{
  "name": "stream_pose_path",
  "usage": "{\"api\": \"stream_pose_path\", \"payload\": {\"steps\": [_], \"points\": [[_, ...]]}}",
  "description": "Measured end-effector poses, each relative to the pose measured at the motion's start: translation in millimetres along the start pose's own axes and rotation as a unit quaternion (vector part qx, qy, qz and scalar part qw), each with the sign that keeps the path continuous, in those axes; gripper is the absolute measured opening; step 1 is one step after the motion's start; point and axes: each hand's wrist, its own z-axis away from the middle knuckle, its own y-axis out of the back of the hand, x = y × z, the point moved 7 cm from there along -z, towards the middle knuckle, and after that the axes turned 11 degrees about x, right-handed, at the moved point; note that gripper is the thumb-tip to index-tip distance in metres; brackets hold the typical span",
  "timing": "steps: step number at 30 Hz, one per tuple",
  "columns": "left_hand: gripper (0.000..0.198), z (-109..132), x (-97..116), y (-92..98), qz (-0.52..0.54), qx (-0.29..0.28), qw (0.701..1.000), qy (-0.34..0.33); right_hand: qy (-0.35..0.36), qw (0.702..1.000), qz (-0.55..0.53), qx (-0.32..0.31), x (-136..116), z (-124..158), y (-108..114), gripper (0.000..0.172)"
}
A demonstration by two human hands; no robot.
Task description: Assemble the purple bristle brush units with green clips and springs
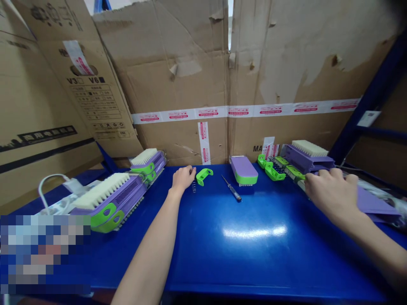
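Note:
My left hand (183, 178) is closed, with its fingertips at the upper end of a dark coil spring (194, 186). Just right of that spring, a bright green curved bracket (204, 176) lies on the blue table. On the right, my right hand (332, 192) is curled among purple housings and a strip of green pieces (290, 168); its fingertips are partly hidden, so what they grip cannot be seen. Between the hands are a thin screwdriver (232, 188) with a clear handle and a purple brush head (243, 169) with a green end, bristles down.
Purple and green brushes (111, 197) with pale bristles are stacked at the left, near a white cable (47, 186). More green brackets and springs (275, 170) sit at the back right. A purple housing (310, 154) bears a bristle block. Cardboard (184, 76) walls the back.

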Motion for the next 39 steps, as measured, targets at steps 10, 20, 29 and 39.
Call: {"api": "stream_pose_path", "payload": {"steps": [10,20,29,39], "points": [[0.040,0.1,-0.5,-0.6,0.003,-0.002,1.000,0.000,-0.003,0.999,-0.020,0.032,2.6,4.0,-12.3,0.037],[0.042,0.8,0.1,-0.9,-0.001,0.000,1.000,-0.005,0.095,0.945,-0.113,0.291,-46.8,-5.3,20.8,0.028],[0.040,0.8,5.4,3.6,0.017,-0.049,0.998,0.040,0.193,0.907,-0.185,0.326,-117.9,-25.9,52.4,0.027],[0.033,-5.2,-6.2,-6.4,0.160,-0.023,0.981,0.103,0.205,0.907,-0.274,0.247,-176.1,-26.6,70.5,0.031]]}}
